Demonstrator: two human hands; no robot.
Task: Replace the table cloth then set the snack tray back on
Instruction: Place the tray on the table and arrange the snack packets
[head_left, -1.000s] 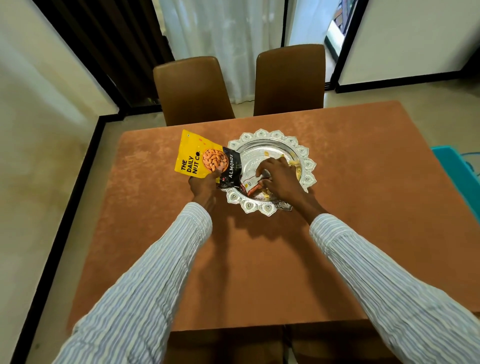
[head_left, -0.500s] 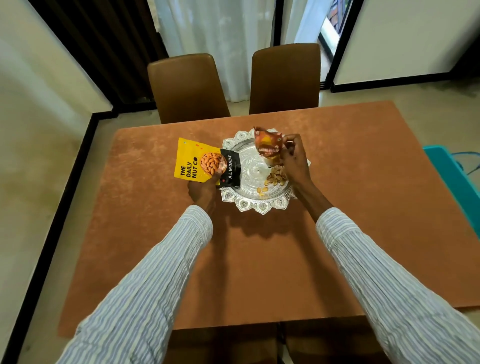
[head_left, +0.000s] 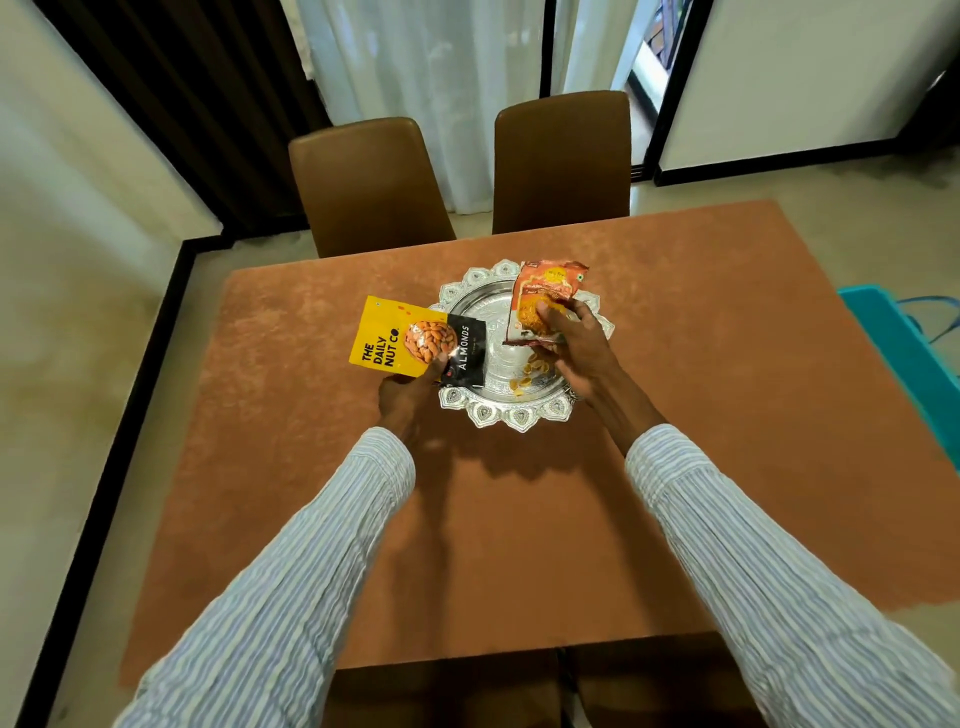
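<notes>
A round silver snack tray (head_left: 501, 415) with a scalloped rim rests on the rust-orange table cloth (head_left: 519, 519), toward the table's far side. My left hand (head_left: 408, 397) grips a yellow and black almond packet (head_left: 400, 338) held over the tray's left rim. My right hand (head_left: 576, 343) holds an orange snack packet (head_left: 540, 296) above the tray's right half. Some loose yellow snack pieces (head_left: 530, 374) lie inside the tray.
Two brown chairs (head_left: 371, 182) (head_left: 561, 156) stand at the table's far edge, with white curtains behind them. A teal bin (head_left: 904, 343) sits on the floor to the right. Two more chair backs (head_left: 441, 691) show at the near edge.
My right hand lifted the orange snack packet out of the tray and now holds it upright over the right half. The almond packet stayed in my left hand.
</notes>
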